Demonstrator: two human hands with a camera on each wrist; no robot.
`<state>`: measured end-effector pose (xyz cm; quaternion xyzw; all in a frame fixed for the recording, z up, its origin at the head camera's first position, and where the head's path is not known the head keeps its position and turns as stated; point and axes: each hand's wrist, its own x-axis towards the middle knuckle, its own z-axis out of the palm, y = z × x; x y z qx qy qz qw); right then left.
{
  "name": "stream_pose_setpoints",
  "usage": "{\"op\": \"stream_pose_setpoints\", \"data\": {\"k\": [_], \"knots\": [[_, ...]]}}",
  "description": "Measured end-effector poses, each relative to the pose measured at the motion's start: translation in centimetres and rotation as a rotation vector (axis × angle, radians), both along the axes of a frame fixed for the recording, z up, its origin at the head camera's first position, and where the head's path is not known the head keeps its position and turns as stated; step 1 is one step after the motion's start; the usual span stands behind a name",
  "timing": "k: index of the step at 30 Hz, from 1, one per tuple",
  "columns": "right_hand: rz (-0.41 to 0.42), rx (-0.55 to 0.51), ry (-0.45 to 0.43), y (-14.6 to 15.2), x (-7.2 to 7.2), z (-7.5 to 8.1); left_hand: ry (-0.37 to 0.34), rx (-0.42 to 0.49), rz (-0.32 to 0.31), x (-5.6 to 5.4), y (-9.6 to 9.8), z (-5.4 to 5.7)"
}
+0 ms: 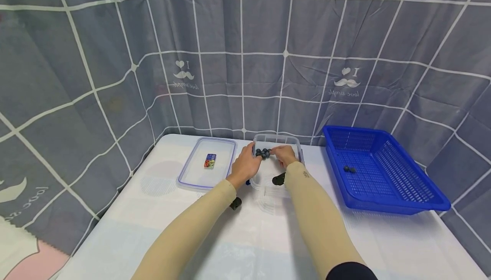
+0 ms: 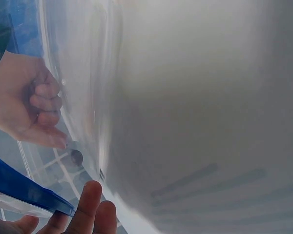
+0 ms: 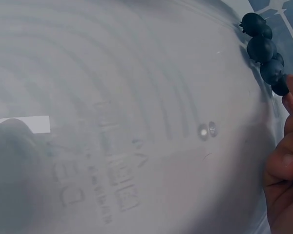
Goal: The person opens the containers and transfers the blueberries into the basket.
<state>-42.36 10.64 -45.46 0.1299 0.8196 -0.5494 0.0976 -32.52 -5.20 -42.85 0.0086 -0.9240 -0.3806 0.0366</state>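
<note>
A clear plastic container (image 1: 297, 143) stands before me with several blueberries (image 1: 263, 154) gathered at its far end. My left hand (image 1: 245, 165) grips the container's left side wall. In the left wrist view its fingers (image 2: 88, 207) show close to a blue latch (image 2: 29, 187). My right hand (image 1: 284, 155) reaches inside over the far right part. Thumb and index finger pinch the nearest blueberry (image 3: 280, 87) of the cluster in the right wrist view, while its other fingers are curled. Through the clear wall, the left wrist view also shows the right hand (image 2: 27, 100).
Left of the container lies its blue-edged lid (image 1: 192, 173), bearing a small colourful printed packet (image 1: 209, 161). A blue perforated basket (image 1: 368, 182) stands to the right with a couple of blueberries (image 1: 349, 169) inside. A grey gridded curtain (image 1: 264, 75) hangs behind the white table (image 1: 245, 246).
</note>
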Motion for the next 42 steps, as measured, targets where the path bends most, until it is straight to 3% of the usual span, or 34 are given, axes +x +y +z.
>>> {"op": "stream_pose_setpoints", "data": {"k": [26,42], "knots": [[0.0,0.064,0.036,-0.5,0.55,0.11,0.0,0.01,0.002,-0.28,-0.08,-0.06],[0.062,0.123,0.004,-0.24,0.44,-0.17,-0.006,0.012,-0.003,-0.02,-0.09,-0.04]]}}
